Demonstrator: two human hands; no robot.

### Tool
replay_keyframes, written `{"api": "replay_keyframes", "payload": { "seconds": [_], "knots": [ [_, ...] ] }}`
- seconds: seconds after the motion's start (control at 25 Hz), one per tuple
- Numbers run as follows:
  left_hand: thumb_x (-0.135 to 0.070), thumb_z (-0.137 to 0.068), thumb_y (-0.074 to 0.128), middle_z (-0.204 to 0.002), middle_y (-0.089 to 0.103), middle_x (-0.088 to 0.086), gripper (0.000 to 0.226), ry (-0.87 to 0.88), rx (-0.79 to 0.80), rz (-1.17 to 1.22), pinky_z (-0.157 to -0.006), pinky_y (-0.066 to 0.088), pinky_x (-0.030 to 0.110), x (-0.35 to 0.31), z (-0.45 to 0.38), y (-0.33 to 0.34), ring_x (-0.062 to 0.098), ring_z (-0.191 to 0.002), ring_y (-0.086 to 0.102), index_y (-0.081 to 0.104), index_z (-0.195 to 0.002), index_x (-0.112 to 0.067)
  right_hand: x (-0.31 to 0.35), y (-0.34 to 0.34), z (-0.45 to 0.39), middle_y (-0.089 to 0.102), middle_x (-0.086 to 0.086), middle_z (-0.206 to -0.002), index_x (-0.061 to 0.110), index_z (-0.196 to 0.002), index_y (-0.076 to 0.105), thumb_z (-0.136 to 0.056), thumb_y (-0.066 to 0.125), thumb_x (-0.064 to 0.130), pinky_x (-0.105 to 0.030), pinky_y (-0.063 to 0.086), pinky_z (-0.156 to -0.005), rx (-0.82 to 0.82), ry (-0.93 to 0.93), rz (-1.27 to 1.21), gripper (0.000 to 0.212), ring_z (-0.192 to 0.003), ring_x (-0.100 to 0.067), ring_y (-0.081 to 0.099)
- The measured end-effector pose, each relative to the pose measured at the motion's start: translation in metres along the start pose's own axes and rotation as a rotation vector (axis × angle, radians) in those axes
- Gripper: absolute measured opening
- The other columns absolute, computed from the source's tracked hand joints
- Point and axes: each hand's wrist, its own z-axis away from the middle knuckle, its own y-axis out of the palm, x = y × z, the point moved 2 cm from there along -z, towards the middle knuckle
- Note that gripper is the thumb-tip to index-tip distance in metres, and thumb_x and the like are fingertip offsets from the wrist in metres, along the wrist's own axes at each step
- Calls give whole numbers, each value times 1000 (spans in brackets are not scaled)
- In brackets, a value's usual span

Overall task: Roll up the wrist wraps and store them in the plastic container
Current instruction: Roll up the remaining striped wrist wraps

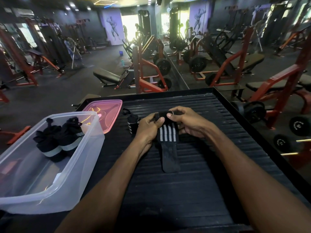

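Note:
A black wrist wrap (168, 148) with white stripes lies on the black ribbed platform (218, 148), its far end rolled up. My left hand (149, 126) and my right hand (186, 121) both grip that rolled end, thumbs on top. The loose tail points toward me. A rolled wrap (133, 123) with white stripes stands just left of my left hand. The clear plastic container (89, 148) sits at the left and holds two rolled wraps (57, 140).
A pink lid (107, 113) lies behind the container. The platform's raised rim (244, 118) runs along the right. Beyond it are gym benches, red racks and weight plates (254, 111) on the floor.

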Motion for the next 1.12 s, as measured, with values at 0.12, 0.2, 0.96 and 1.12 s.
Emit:
{"api": "replay_keyframes", "payload": {
  "seconds": [0.12, 0.2, 0.96, 1.12],
  "knots": [
    [-10, -90, 71, -107, 77, 4, 25, 7, 31, -40, -94, 55, 32, 0, -1, 0, 18, -104, 72, 72, -114, -16, -2, 1, 2, 72, -13, -102, 10, -112, 64, -99, 62, 21, -51, 60, -84, 6, -2, 77, 17, -89, -26, 72],
    [-23, -89, 74, -108, 76, 2, 24, -24, 27, -56, -88, 56, 30, -1, 2, 1, 16, -103, 72, 73, -113, -20, -2, 0, 1, 72, -17, -103, 11, -109, 67, -97, 63, 11, -51, 60, -81, -42, -61, 108, 13, -91, -29, 73],
    [-5, -90, 70, -96, 77, 7, 20, -21, -38, 96, -84, 59, 34, 2, -3, -1, 21, -93, 73, 72, -109, -11, 2, 6, -1, 68, -17, -103, 5, -112, 66, -92, 66, 0, -51, 53, -86, -15, -93, -111, 20, -93, -29, 66],
    [-3, -90, 69, -101, 77, 8, 23, -50, 4, 153, -86, 59, 37, 1, -2, 2, 22, -98, 73, 71, -110, -14, -1, 6, -2, 67, -15, -98, 2, -109, 67, -95, 62, -1, -38, 58, -78, -58, -118, -61, 16, -92, -24, 67]
  ]
}}
